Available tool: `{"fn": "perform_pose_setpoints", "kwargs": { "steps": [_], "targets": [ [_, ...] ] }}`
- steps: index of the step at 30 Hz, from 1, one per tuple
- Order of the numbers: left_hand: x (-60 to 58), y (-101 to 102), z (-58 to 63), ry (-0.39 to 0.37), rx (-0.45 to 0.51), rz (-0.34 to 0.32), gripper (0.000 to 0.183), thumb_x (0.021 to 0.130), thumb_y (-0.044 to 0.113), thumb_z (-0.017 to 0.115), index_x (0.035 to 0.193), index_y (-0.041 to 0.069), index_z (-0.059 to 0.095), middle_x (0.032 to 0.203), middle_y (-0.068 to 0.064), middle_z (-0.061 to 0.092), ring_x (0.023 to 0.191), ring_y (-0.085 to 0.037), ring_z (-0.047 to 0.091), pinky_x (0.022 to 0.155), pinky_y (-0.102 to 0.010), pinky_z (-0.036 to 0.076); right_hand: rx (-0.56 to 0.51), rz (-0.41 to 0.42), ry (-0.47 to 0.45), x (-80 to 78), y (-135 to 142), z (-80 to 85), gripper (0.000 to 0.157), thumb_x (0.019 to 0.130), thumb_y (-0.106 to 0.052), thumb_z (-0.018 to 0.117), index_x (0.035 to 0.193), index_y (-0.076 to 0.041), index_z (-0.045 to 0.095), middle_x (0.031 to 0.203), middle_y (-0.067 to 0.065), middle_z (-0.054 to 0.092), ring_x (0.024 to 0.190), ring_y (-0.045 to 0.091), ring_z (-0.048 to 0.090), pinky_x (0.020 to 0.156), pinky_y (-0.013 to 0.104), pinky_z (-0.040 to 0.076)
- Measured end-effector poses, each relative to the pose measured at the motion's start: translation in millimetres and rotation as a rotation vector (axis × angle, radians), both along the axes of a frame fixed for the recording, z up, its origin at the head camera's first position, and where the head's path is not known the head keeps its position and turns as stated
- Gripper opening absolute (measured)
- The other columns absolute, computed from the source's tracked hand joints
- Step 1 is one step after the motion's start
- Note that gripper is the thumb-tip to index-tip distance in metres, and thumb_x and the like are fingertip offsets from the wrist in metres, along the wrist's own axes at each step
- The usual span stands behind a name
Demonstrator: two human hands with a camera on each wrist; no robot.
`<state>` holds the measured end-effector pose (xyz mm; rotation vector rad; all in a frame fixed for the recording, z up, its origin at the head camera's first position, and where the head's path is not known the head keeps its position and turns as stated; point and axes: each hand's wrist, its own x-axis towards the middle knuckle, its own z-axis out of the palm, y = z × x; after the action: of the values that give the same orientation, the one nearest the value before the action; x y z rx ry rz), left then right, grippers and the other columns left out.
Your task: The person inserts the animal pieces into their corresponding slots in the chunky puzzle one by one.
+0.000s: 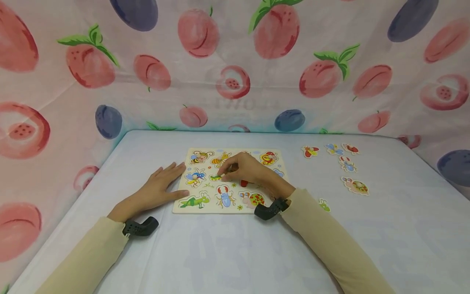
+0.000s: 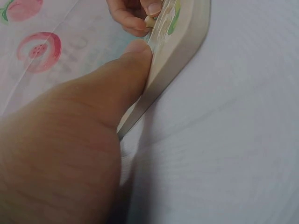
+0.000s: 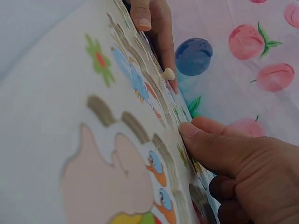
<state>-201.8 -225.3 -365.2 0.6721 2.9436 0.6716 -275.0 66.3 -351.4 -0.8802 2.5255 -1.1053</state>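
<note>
A wooden insect puzzle board (image 1: 213,210) lies flat on the table. My right hand (image 1: 242,167) is over its middle, with thumb and index finger pinching the small knob (image 2: 150,21) of a green caterpillar piece (image 1: 215,178). The piece sits at its slot in the middle row, partly hidden by the fingers. At the board's left edge my left hand (image 1: 161,185) lies with fingers spread, its thumb (image 2: 133,60) resting on the board's edge. Beside the caterpillar is a mosquito picture (image 1: 195,177) with a pale knob (image 3: 169,74) on it.
Loose pieces lie to the right of the board: a red-winged insect (image 1: 310,152), a blue-winged insect (image 1: 334,149), a ladybird (image 1: 351,149), a stag beetle (image 1: 348,164), a snail (image 1: 355,186) and a small green piece (image 1: 324,205). Behind the table hangs a fruit-patterned cloth (image 1: 257,110).
</note>
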Motion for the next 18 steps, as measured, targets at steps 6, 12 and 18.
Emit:
{"fn": "perform_pose_setpoints", "kwargs": {
  "steps": [6, 12, 18],
  "targets": [
    [0.8, 0.1, -0.4, -0.006, 0.0, 0.005, 0.09, 0.087, 0.055, 0.061, 0.151, 0.003, 0.025, 0.156, -0.015, 0.022, 0.144, -0.034, 0.009, 0.114, -0.052, 0.001, -0.024, 0.021, -0.008, 0.0, 4.5, 3.7, 0.012, 0.082, -0.023, 0.078, 0.093, -0.027, 0.075, 0.097, -0.008, 0.067, 0.073, 0.018, 0.048, 0.058, 0.027, 0.039],
    [0.7, 0.3, -2.1, 0.006, 0.006, -0.005, 0.09, 0.087, 0.056, 0.061, 0.15, 0.003, 0.025, 0.156, -0.015, 0.022, 0.144, -0.034, 0.009, 0.114, -0.053, 0.002, -0.059, 0.059, 0.069, -4.2, 16.3, 12.0, 0.016, 0.084, -0.02, 0.076, 0.1, -0.02, 0.075, 0.096, -0.006, 0.066, 0.064, 0.019, 0.039, 0.054, 0.028, 0.031],
    [-0.7, 0.6, -3.4, 0.008, 0.001, 0.0, 0.09, 0.087, 0.055, 0.061, 0.151, 0.004, 0.025, 0.156, -0.014, 0.022, 0.144, -0.033, 0.009, 0.114, -0.052, 0.001, -0.128, 0.055, 0.126, -9.1, 32.2, 21.9, 0.019, 0.084, -0.018, 0.076, 0.102, -0.011, 0.075, 0.093, -0.003, 0.067, 0.062, 0.02, 0.041, 0.058, 0.029, 0.037]
  ]
}}
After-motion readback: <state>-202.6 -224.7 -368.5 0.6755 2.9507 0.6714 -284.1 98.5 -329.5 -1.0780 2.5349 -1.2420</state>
